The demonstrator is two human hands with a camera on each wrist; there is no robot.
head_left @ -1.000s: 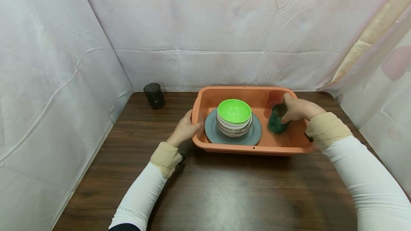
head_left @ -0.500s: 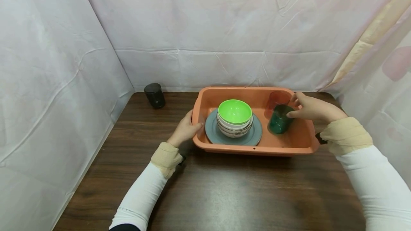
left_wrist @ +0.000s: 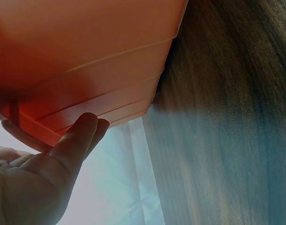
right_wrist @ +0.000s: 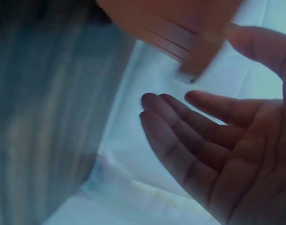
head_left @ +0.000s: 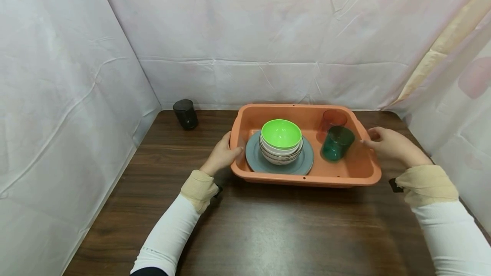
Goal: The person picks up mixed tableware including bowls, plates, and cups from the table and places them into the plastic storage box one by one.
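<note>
An orange plastic basin [head_left: 276, 178] stands on the table. My left hand [head_left: 221, 155] grips its left rim, thumb over the edge and fingers against the outer wall, as the left wrist view shows. Beside the right rim is my right hand [head_left: 395, 145], fingers spread and holding nothing; in the right wrist view the hand [right_wrist: 227, 145] is below and beside the rim. Inside the basin, a bright green bowl [head_left: 281, 133] tops a stack of bowls on a grey-blue plate [head_left: 254, 156]. A green tumbler [head_left: 337, 143] and a red tumbler [head_left: 333, 118] stand at the right.
A black tumbler [head_left: 186, 114] stands alone at the back left of the dark wooden table [head_left: 291, 229]. White cloth [head_left: 245, 33] hangs behind the table and along both sides.
My right hand has let go of the green tumbler and moved right, out of the basin to its right rim. The left hand has stayed on the left rim.
</note>
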